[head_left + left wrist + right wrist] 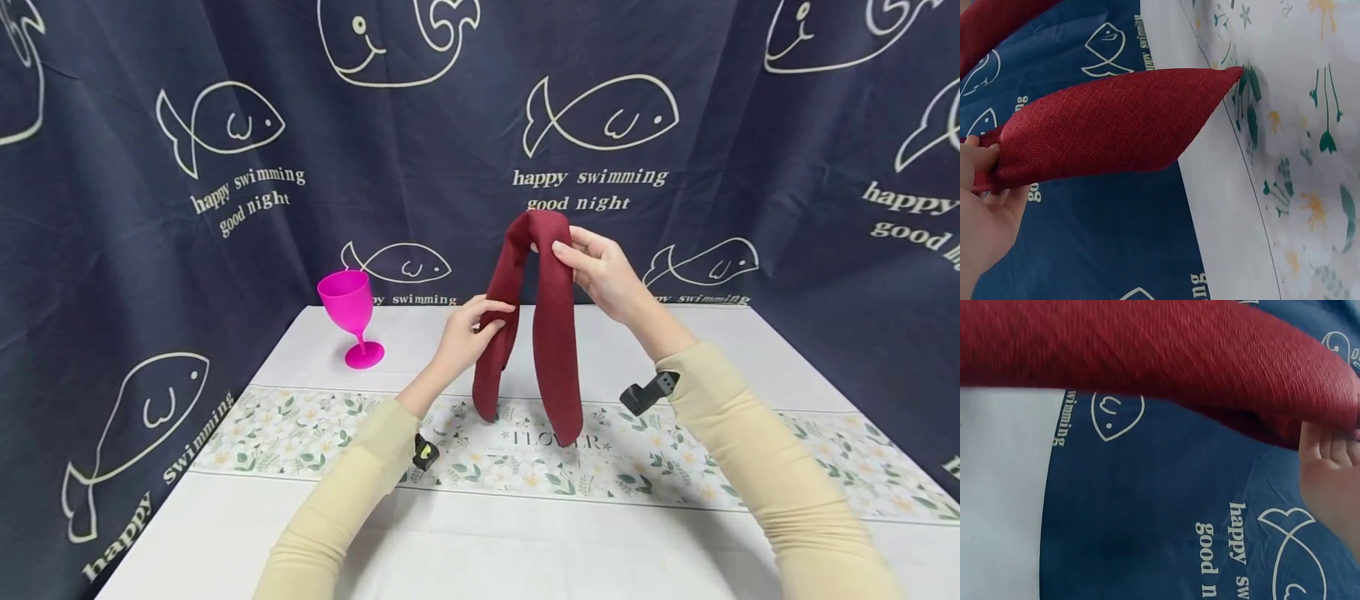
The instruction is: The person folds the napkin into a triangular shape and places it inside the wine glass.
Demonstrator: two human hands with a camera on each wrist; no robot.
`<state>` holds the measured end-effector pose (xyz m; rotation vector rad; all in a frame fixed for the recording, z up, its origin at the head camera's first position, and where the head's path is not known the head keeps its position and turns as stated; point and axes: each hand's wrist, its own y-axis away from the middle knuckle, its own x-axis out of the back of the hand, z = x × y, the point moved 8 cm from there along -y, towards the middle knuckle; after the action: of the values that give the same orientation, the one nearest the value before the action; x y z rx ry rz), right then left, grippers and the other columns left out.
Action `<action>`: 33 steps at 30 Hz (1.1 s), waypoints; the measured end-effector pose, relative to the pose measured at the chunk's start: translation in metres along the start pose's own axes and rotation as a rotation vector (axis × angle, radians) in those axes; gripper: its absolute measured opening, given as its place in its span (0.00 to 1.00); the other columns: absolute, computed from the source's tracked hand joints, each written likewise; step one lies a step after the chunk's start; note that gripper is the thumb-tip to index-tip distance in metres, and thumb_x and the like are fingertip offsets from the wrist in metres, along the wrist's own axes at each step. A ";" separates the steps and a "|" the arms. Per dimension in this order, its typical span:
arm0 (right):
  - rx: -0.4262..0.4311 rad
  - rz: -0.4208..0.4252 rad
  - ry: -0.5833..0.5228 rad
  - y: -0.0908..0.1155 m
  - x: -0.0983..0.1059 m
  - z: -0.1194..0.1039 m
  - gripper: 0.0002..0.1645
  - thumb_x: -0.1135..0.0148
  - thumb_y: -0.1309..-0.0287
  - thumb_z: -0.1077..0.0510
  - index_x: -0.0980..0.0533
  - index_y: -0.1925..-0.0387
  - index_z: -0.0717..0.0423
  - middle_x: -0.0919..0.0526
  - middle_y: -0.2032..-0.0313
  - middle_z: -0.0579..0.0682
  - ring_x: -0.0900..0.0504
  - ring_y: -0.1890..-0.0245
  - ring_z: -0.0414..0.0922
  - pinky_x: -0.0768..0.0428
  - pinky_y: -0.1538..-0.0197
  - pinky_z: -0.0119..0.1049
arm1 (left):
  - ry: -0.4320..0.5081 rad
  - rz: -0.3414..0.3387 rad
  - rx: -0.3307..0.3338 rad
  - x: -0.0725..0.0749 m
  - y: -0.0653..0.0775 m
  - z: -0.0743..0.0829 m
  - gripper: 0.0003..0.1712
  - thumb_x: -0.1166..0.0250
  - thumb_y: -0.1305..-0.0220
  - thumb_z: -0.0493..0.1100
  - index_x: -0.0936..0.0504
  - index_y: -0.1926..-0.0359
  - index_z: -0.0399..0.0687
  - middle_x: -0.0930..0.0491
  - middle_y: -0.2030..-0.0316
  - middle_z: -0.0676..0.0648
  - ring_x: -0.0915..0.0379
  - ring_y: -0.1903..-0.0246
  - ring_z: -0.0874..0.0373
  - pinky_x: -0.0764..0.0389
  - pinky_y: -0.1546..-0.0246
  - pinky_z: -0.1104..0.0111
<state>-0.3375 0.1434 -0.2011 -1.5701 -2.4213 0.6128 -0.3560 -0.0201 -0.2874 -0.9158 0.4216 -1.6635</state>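
A dark red scarf-like cloth strip [557, 350] hangs over the table in an upside-down U, its two tapering ends pointing down. My right hand [611, 279] pinches it near the top of the right length, thumb in front and fingers behind. On the left length, lower down, my left hand [468, 337] grips the cloth between thumb and fingers. The left wrist view shows the woven cloth [1110, 125] running from the left hand [988, 212] to a slanted, pointed end. In the right wrist view, the right hand's fingers [1329, 447] lie under the cloth.
A bright pink goblet [350, 304] stands upright at the table's back left. Across the white table [525, 542] runs a flower-printed band [300, 433]. A dark blue curtain [450, 167] with fish drawings hangs behind and at both sides.
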 end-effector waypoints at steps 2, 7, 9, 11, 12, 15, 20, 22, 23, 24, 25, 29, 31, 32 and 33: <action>0.004 0.047 0.001 -0.001 0.002 0.000 0.19 0.45 0.37 0.63 0.30 0.45 0.62 0.16 0.58 0.48 0.17 0.60 0.38 0.20 0.58 0.26 | -0.001 0.012 0.005 -0.002 0.000 0.000 0.13 0.37 0.44 0.27 0.16 0.57 0.41 0.20 0.55 0.41 0.23 0.54 0.52 0.18 0.59 0.61; 0.022 0.130 -0.018 -0.002 0.003 0.000 0.14 0.44 0.38 0.65 0.27 0.50 0.60 0.16 0.62 0.46 0.17 0.64 0.36 0.20 0.59 0.25 | -0.080 0.024 -0.017 -0.011 0.001 0.005 0.22 0.36 0.44 0.28 0.20 0.49 0.47 0.24 0.57 0.42 0.27 0.54 0.55 0.19 0.57 0.62; 0.035 0.149 -0.022 -0.003 0.002 -0.001 0.14 0.44 0.39 0.65 0.26 0.51 0.60 0.16 0.62 0.46 0.17 0.64 0.36 0.20 0.59 0.25 | -0.110 0.019 -0.047 -0.015 0.001 0.008 0.26 0.37 0.44 0.28 0.22 0.44 0.49 0.26 0.58 0.42 0.29 0.59 0.55 0.21 0.62 0.62; 0.048 0.168 -0.023 -0.003 0.001 -0.001 0.13 0.43 0.39 0.65 0.26 0.52 0.59 0.16 0.63 0.46 0.17 0.65 0.36 0.19 0.59 0.25 | -0.130 0.021 -0.070 -0.018 0.001 0.011 0.29 0.37 0.44 0.28 0.24 0.41 0.51 0.28 0.59 0.42 0.33 0.64 0.55 0.24 0.66 0.61; 0.053 0.178 -0.025 -0.003 0.001 -0.002 0.14 0.42 0.40 0.65 0.25 0.52 0.59 0.16 0.63 0.46 0.17 0.65 0.37 0.19 0.59 0.25 | -0.131 0.025 -0.078 -0.019 0.001 0.012 0.30 0.37 0.44 0.28 0.25 0.40 0.50 0.28 0.59 0.42 0.33 0.64 0.55 0.25 0.67 0.61; 0.059 0.217 -0.017 -0.003 0.000 -0.001 0.14 0.41 0.41 0.63 0.24 0.52 0.58 0.16 0.64 0.46 0.17 0.66 0.37 0.19 0.60 0.25 | -0.095 0.050 -0.056 -0.021 0.000 0.011 0.26 0.37 0.44 0.28 0.23 0.44 0.48 0.26 0.58 0.43 0.28 0.62 0.55 0.22 0.66 0.68; 0.060 0.275 -0.001 -0.004 -0.003 0.002 0.13 0.39 0.42 0.62 0.23 0.54 0.56 0.16 0.64 0.45 0.17 0.66 0.37 0.20 0.61 0.25 | -0.004 0.104 0.027 -0.020 -0.002 0.007 0.09 0.35 0.44 0.29 0.19 0.61 0.39 0.23 0.60 0.43 0.21 0.60 0.54 0.18 0.63 0.70; 0.066 0.288 0.009 -0.004 -0.005 0.002 0.13 0.39 0.42 0.62 0.22 0.54 0.56 0.16 0.64 0.44 0.18 0.67 0.37 0.20 0.61 0.25 | 0.002 0.117 0.047 -0.020 -0.002 0.010 0.06 0.35 0.44 0.29 0.18 0.64 0.38 0.22 0.59 0.42 0.20 0.62 0.52 0.17 0.63 0.68; 0.071 0.293 0.017 -0.004 -0.005 0.002 0.13 0.39 0.42 0.62 0.22 0.54 0.56 0.16 0.64 0.44 0.18 0.67 0.37 0.20 0.62 0.25 | -0.006 0.118 0.048 -0.019 -0.001 0.015 0.06 0.36 0.43 0.29 0.17 0.63 0.37 0.22 0.59 0.40 0.20 0.62 0.52 0.17 0.62 0.68; 0.076 0.297 0.024 -0.004 -0.006 0.002 0.13 0.39 0.42 0.62 0.22 0.54 0.56 0.16 0.65 0.44 0.18 0.67 0.37 0.20 0.62 0.25 | -0.015 0.117 0.047 -0.018 -0.001 0.021 0.07 0.37 0.42 0.29 0.17 0.62 0.35 0.22 0.58 0.39 0.20 0.62 0.51 0.18 0.63 0.69; 0.083 0.302 0.029 -0.004 -0.007 0.002 0.13 0.39 0.42 0.62 0.22 0.54 0.56 0.16 0.65 0.44 0.18 0.67 0.36 0.20 0.62 0.25 | -0.017 0.112 0.047 -0.018 0.000 0.026 0.08 0.39 0.41 0.29 0.17 0.61 0.33 0.22 0.56 0.38 0.20 0.64 0.50 0.19 0.63 0.71; 0.106 0.323 0.048 -0.004 -0.007 0.002 0.15 0.38 0.42 0.62 0.22 0.52 0.57 0.16 0.64 0.43 0.18 0.67 0.36 0.20 0.61 0.25 | 0.002 0.073 0.070 -0.017 0.002 0.045 0.12 0.45 0.36 0.29 0.20 0.55 0.28 0.23 0.52 0.34 0.23 0.64 0.47 0.24 0.63 0.77; 0.116 0.334 0.062 -0.004 -0.006 0.002 0.16 0.37 0.43 0.61 0.22 0.52 0.57 0.15 0.65 0.43 0.18 0.66 0.36 0.21 0.61 0.25 | 0.045 0.049 0.100 -0.021 0.002 0.038 0.14 0.45 0.37 0.28 0.23 0.51 0.27 0.25 0.48 0.34 0.22 0.61 0.48 0.23 0.61 0.76; 0.119 0.339 0.071 -0.005 -0.006 0.002 0.16 0.37 0.43 0.61 0.22 0.52 0.57 0.15 0.65 0.42 0.17 0.66 0.36 0.21 0.61 0.26 | 0.070 0.043 0.112 -0.023 0.002 0.034 0.16 0.45 0.38 0.28 0.24 0.49 0.27 0.26 0.47 0.34 0.21 0.58 0.48 0.21 0.59 0.75; 0.123 0.345 0.082 -0.005 -0.005 0.002 0.16 0.37 0.43 0.61 0.22 0.52 0.57 0.15 0.65 0.42 0.17 0.66 0.36 0.21 0.61 0.26 | 0.094 0.039 0.121 -0.025 0.002 0.029 0.17 0.44 0.38 0.28 0.25 0.48 0.28 0.27 0.46 0.34 0.20 0.57 0.48 0.20 0.58 0.73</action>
<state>-0.3398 0.1364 -0.2006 -1.9334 -2.0265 0.7235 -0.3317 0.0083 -0.2793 -0.7376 0.3952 -1.6823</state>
